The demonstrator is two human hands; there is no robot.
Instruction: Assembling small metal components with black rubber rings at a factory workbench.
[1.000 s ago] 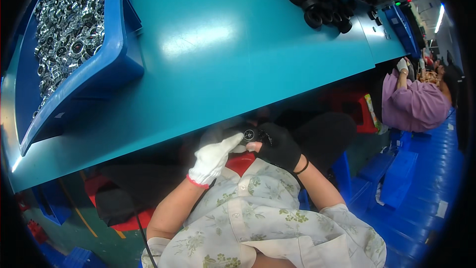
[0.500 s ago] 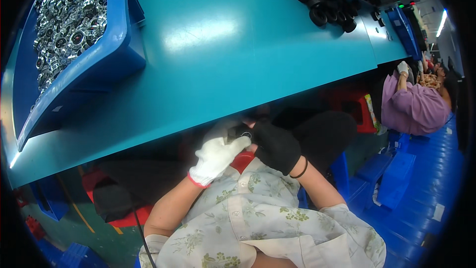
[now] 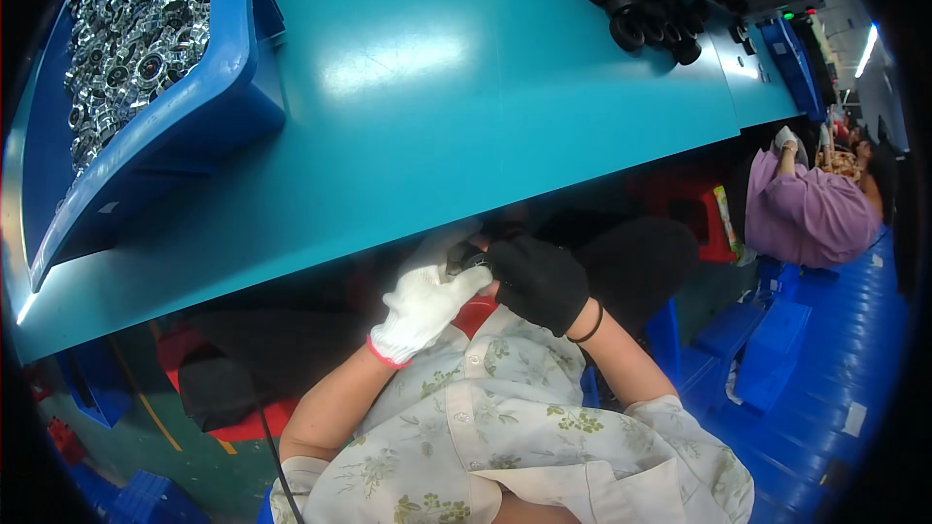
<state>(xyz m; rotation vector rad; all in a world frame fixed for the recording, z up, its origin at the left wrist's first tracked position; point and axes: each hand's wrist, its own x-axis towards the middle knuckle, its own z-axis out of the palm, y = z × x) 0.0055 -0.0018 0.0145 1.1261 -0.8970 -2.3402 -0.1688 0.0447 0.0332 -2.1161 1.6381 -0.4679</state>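
Note:
In front of my lap, just below the table's near edge, both hands meet around a small dark round part (image 3: 466, 258) with a shiny rim. My left hand (image 3: 427, 306), in a white knit glove with a red cuff edge, is closed on it with the thumb lying across its near side. My right hand (image 3: 539, 281), in a black glove, is curled against its right side; the bare fingertips show a little. The black fingers hide much of their own grip, and the part's exact kind is too small to make out.
A blue bin (image 3: 243, 68) heaped with shiny silver-rimmed round parts (image 3: 146, 58) stands at the left on the teal table (image 3: 437, 136). Black rings (image 3: 646, 19) lie piled at the far right. A red stool (image 3: 714, 223) and a seated person in purple (image 3: 811, 209) are rightward.
The round part has turned between my fingers: its bright ring faced up before, and now more of its dark side shows. Both hands stay in nearly the same place.

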